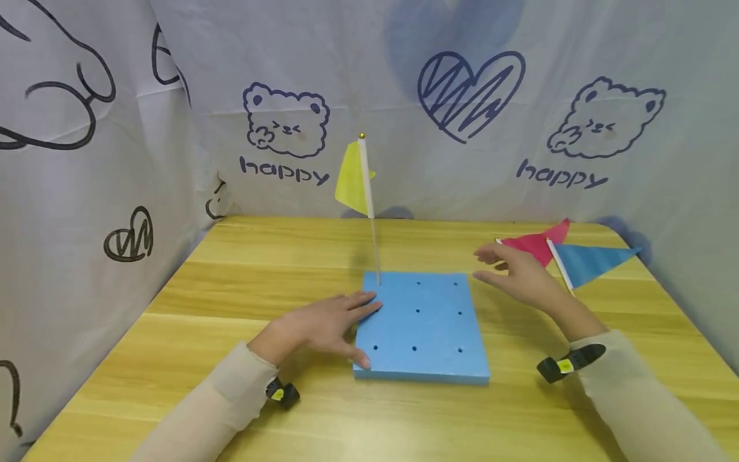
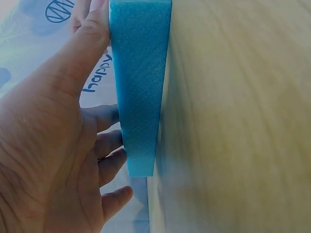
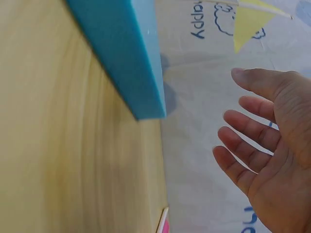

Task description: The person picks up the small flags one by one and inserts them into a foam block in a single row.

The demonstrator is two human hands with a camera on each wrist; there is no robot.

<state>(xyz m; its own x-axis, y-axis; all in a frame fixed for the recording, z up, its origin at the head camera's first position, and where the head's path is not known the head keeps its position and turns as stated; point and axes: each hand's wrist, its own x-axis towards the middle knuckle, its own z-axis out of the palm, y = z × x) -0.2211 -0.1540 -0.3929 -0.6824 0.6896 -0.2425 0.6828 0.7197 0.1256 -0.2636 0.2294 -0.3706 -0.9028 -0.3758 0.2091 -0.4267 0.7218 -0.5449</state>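
Note:
A blue foam board [image 1: 439,330] with several small holes lies on the table. In its far left corner stands a yellow flag [image 1: 353,179] on a thin stick, nearly upright. My left hand [image 1: 326,324] rests on the board's left edge, fingers spread over the top; the left wrist view shows the thumb and fingertips touching the board [image 2: 138,87]. To the right of the board my right hand [image 1: 522,276] hovers with nothing in it, its fingers slightly bent and apart. Just beyond it lie a red flag [image 1: 537,245] and a blue flag [image 1: 594,263], their sticks partly hidden.
The wooden table [image 1: 231,256] runs back to a white cloth [image 1: 369,77] printed with hearts and bears. More cloth [image 1: 115,186] hangs along the left side. Each wrist wears a black strap with a camera.

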